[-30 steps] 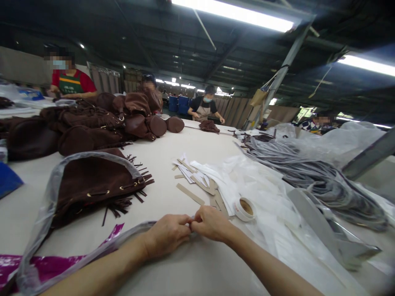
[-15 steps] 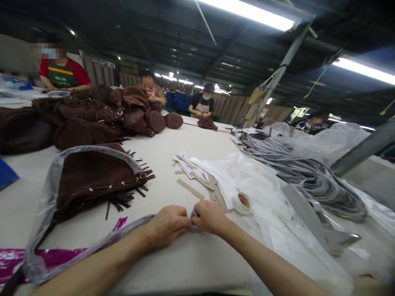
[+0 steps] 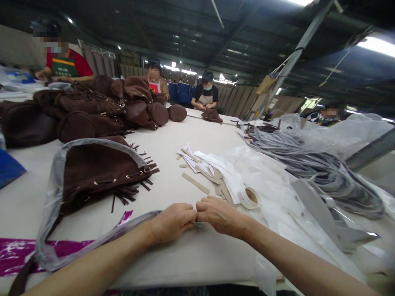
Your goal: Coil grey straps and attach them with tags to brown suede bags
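Observation:
My left hand [image 3: 176, 220] is closed on the end of a strap in clear plastic sleeving [image 3: 123, 230], near the table's front edge. My right hand [image 3: 217, 213] is also closed, its fingertips meeting those of my left hand at the strap's end. The sleeved strap runs back under my left forearm and loops up to a dark brown fringed bag [image 3: 98, 174] with gold eyelets, lying at the left. A roll of tape [image 3: 249, 198] and tan and white strips [image 3: 200, 166] lie beyond my right hand.
Brown bags [image 3: 89, 109] are piled at the back left. Purple plastic [image 3: 15, 255] lies front left. Grey sleeved straps [image 3: 321, 172], clear plastic sheets [image 3: 277, 213] and a grey tape dispenser [image 3: 324, 213] cover the right side. Several people work beyond the table [image 3: 154, 144].
The view has shifted, so the table items appear slightly further right or higher. My right hand has turned flatter against my left at the strap's end.

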Action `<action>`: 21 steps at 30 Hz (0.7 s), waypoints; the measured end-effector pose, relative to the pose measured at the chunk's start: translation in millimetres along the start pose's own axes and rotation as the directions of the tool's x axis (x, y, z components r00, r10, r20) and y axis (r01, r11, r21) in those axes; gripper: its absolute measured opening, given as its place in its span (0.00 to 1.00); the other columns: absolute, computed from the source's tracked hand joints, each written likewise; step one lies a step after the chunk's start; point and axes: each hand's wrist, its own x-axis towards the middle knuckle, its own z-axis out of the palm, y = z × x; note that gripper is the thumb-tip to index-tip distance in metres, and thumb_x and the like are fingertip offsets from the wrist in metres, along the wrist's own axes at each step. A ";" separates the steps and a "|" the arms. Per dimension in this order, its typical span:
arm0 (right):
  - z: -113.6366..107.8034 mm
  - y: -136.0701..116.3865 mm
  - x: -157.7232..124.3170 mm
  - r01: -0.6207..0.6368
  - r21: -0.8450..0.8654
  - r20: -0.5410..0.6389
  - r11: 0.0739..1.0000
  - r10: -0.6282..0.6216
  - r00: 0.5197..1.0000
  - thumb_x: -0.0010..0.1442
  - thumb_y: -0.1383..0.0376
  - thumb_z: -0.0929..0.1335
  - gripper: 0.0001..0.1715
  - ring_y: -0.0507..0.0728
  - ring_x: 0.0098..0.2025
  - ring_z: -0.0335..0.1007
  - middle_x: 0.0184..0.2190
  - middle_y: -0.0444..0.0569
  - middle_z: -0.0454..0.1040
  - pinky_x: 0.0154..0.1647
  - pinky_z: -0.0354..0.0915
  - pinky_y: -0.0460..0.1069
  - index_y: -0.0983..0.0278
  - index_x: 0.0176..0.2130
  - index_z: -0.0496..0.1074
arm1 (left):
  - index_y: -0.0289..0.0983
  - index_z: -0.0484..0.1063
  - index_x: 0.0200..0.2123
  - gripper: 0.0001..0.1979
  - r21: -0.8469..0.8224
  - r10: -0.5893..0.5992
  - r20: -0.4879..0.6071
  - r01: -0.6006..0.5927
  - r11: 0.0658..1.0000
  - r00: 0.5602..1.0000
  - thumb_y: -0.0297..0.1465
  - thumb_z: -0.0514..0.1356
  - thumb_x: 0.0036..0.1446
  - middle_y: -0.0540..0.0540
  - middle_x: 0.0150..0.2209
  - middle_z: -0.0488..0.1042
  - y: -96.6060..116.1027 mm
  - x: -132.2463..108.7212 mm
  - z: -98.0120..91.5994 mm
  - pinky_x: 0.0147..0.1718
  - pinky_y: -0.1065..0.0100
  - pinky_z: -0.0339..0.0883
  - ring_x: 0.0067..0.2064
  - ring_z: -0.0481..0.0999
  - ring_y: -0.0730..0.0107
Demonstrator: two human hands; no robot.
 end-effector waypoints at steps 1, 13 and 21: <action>-0.9 0.3 -0.8 0.014 -0.013 -0.003 1.000 -0.014 1.000 0.61 0.76 0.62 0.12 0.56 0.37 0.62 0.35 0.47 0.70 0.34 0.53 0.51 0.62 0.38 0.71 | 0.37 0.64 0.28 0.07 -0.013 0.001 -0.003 -0.001 1.000 1.000 0.22 0.57 0.57 0.50 0.31 0.69 0.0 0.2 0.5 0.33 0.73 0.60 0.34 0.68 0.71; 9.1 -4.9 -10.5 -0.004 0.135 -0.069 0.991 0.014 0.998 0.62 0.71 0.63 0.08 0.55 0.35 0.63 0.35 0.48 0.70 0.35 0.57 0.50 0.64 0.32 0.70 | 0.38 0.65 0.32 0.04 -0.091 -0.112 -0.002 0.111 0.990 0.994 0.24 0.58 0.55 0.52 0.31 0.70 -3.5 6.3 2.6 0.32 0.73 0.57 0.32 0.68 0.71; 21.5 -7.4 -18.3 0.030 0.119 -0.252 0.992 0.001 0.968 0.62 0.70 0.65 0.06 0.55 0.42 0.62 0.36 0.46 0.70 0.49 0.57 0.52 0.61 0.35 0.71 | 0.38 0.65 0.35 0.04 -0.082 0.015 -0.005 -0.015 0.997 1.000 0.25 0.59 0.57 0.51 0.33 0.72 0.2 4.6 2.4 0.36 0.73 0.59 0.36 0.69 0.70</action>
